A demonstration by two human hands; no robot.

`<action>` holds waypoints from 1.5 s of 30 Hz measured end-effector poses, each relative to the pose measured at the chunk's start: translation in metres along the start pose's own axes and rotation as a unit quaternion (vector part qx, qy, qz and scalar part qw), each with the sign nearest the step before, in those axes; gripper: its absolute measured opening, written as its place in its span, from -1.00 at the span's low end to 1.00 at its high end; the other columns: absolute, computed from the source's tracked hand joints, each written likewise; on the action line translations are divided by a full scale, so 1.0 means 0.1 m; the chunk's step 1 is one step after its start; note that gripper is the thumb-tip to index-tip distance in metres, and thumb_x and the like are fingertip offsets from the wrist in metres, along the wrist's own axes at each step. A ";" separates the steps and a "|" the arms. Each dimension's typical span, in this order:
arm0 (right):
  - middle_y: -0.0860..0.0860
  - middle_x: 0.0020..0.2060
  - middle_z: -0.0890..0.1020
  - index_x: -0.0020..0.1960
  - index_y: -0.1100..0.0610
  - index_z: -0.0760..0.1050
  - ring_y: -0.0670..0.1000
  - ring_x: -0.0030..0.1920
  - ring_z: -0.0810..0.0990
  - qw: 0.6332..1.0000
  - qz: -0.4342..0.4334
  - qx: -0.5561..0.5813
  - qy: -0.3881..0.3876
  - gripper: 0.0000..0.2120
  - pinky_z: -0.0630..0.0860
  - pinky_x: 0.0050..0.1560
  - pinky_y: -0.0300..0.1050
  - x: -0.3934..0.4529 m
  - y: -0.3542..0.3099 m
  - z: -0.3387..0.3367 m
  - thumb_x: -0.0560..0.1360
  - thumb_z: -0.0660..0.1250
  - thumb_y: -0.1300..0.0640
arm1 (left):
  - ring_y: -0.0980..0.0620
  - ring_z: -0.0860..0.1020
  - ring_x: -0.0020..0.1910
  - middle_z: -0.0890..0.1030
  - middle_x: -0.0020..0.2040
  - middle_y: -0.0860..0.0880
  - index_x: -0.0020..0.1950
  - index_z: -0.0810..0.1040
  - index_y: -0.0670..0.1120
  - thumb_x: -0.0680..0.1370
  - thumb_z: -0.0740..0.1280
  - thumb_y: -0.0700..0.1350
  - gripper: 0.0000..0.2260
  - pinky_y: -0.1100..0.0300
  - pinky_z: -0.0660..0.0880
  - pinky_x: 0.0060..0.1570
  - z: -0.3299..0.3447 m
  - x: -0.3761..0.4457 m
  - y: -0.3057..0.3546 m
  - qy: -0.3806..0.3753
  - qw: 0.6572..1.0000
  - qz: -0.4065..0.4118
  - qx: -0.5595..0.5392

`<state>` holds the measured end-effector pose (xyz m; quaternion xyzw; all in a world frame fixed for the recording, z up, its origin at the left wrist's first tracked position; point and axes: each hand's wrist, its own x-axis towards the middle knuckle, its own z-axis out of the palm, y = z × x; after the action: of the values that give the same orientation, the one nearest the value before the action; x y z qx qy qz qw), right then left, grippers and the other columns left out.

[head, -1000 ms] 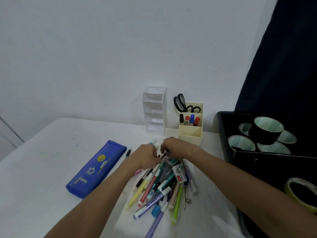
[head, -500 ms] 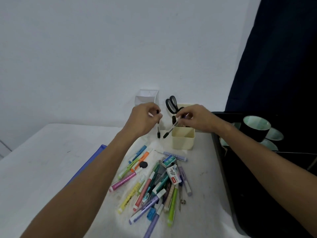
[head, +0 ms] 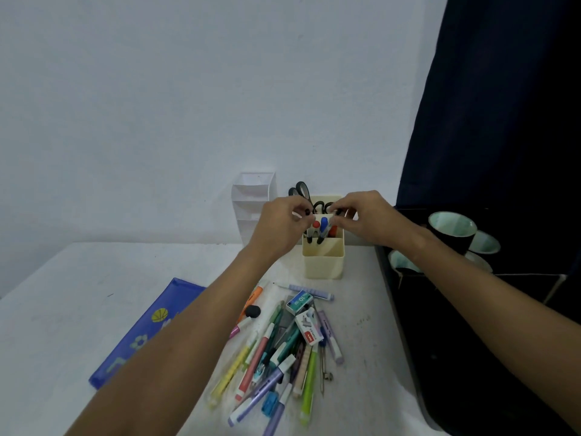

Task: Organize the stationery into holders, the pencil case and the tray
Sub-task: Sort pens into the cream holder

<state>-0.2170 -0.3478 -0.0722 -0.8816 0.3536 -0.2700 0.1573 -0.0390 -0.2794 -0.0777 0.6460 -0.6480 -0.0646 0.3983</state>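
Note:
My left hand point(head: 283, 225) pinches a thin black pen point(head: 309, 234) by its top, its tip dipping into the cream holder point(head: 323, 262). A second black pen point(head: 323, 234) is pinched the same way by my right hand point(head: 364, 220), and leans into the same holder. Inside stand red and blue markers and black scissors point(head: 301, 190). A loose pile of pens and highlighters point(head: 276, 350) with two small staple boxes point(head: 309, 325) lies on the white table in front. The blue pencil case point(head: 144, 335) lies at the left, partly under my left forearm.
A white tiered holder point(head: 251, 196) stands against the wall, left of the cream one. A black tray point(head: 408, 309) with several tape rolls point(head: 452, 228) fills the right side. The white table point(head: 78, 294) stretches to the left.
Both hands lifted a black pen each from the pile, carried them up and back, and now hold them over the cream holder with the tips going in.

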 end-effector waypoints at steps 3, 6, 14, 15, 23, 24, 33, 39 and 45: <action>0.02 -0.14 0.63 0.12 0.15 0.63 -0.03 -0.17 0.56 0.999 -0.018 -0.026 -0.033 -0.79 0.53 -0.10 -0.16 -0.02 -0.02 0.18 0.51 0.38 0.12 | 0.03 0.66 -0.17 0.69 -0.08 -0.06 0.00 0.66 -0.15 0.47 0.44 -0.16 -0.86 0.25 0.57 -0.10 0.10 -0.06 -0.11 -0.023 1.000 -0.004 0.004; 0.10 -0.13 0.64 0.13 0.13 0.62 0.03 -0.16 0.57 0.997 -0.016 -0.058 -0.052 -0.79 0.52 -0.13 -0.09 -0.03 -0.01 0.34 0.53 0.34 0.12 | 0.02 0.67 -0.14 0.70 -0.08 -0.07 0.00 0.68 -0.15 0.48 0.43 -0.17 -0.87 0.26 0.55 -0.06 0.16 -0.13 -0.23 -0.039 0.999 -0.011 0.001; 0.11 -0.01 0.61 0.24 0.07 0.56 0.11 -0.01 0.58 0.989 0.006 -0.127 -0.077 -0.72 0.52 -0.09 -0.05 0.01 -0.02 0.60 0.57 0.23 0.14 | 0.03 0.63 -0.13 0.70 -0.06 -0.06 0.08 0.67 -0.11 0.49 0.42 -0.12 -0.81 0.21 0.52 -0.01 0.22 -0.21 -0.37 -0.051 0.998 -0.030 0.034; 0.11 0.02 0.61 0.25 0.08 0.55 0.10 0.02 0.58 0.988 0.005 -0.135 -0.079 -0.71 0.52 -0.07 -0.06 0.01 -0.02 0.63 0.57 0.22 0.14 | 0.04 0.62 -0.13 0.70 -0.06 -0.05 0.08 0.67 -0.10 0.49 0.42 -0.11 -0.81 0.22 0.50 -0.03 0.23 -0.21 -0.38 -0.051 0.997 -0.031 0.039; 0.05 0.09 0.63 0.23 0.13 0.55 0.03 0.06 0.58 0.994 0.013 -0.087 -0.068 -0.73 0.47 0.03 -0.17 -0.03 -0.04 0.81 0.55 0.30 0.13 | 0.09 0.59 -0.16 0.68 -0.03 -0.04 0.09 0.65 -0.08 0.50 0.40 -0.10 -0.80 0.31 0.45 -0.07 0.30 -0.27 -0.49 -0.054 0.997 -0.027 0.057; 0.04 0.07 0.64 0.25 0.12 0.54 0.01 0.01 0.58 0.996 0.026 -0.065 -0.063 -0.71 0.46 0.01 -0.20 -0.04 -0.04 0.82 0.54 0.32 0.13 | 0.09 0.58 -0.17 0.68 -0.04 -0.04 0.10 0.65 -0.08 0.50 0.40 -0.10 -0.80 0.30 0.46 -0.06 0.31 -0.27 -0.50 -0.055 0.997 -0.029 0.055; 0.04 0.00 0.68 0.16 0.13 0.61 -0.07 -0.06 0.57 0.994 0.084 0.051 -0.045 -0.76 0.50 0.06 -0.22 -0.12 0.00 0.81 0.50 0.39 0.19 | 0.12 0.50 -0.22 0.68 -0.04 -0.05 0.12 0.64 -0.11 0.53 0.36 -0.11 -0.80 0.35 0.37 -0.15 0.36 -0.32 -0.49 -0.084 0.995 -0.017 0.058; -0.03 -0.05 0.55 0.39 0.06 0.41 -0.03 -0.24 0.54 0.995 0.073 0.062 -0.025 -0.49 0.56 -0.08 -0.16 -0.15 -0.10 0.78 0.47 0.43 0.17 | 0.11 0.50 -0.16 0.63 0.01 -0.02 0.24 0.56 -0.07 0.51 0.35 -0.15 -0.70 0.39 0.34 -0.12 0.24 -0.31 -0.55 -0.100 0.991 -0.052 0.073; -0.05 -0.07 0.50 0.35 0.05 0.44 -0.17 -0.29 0.41 0.999 -0.015 0.043 -0.001 -0.54 0.37 -0.21 -0.35 -0.02 -0.46 0.78 0.47 0.42 0.12 | 0.01 0.57 -0.06 0.63 0.03 -0.02 0.23 0.57 -0.07 0.51 0.36 -0.11 -0.71 0.27 0.41 -0.03 -0.25 -0.32 -0.67 -0.068 0.987 -0.073 0.123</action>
<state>-0.1475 -0.3074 -0.1135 -0.8796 0.3286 -0.2860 0.1911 0.0244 -0.2504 -0.1149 0.7295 -0.6279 -0.0568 0.2650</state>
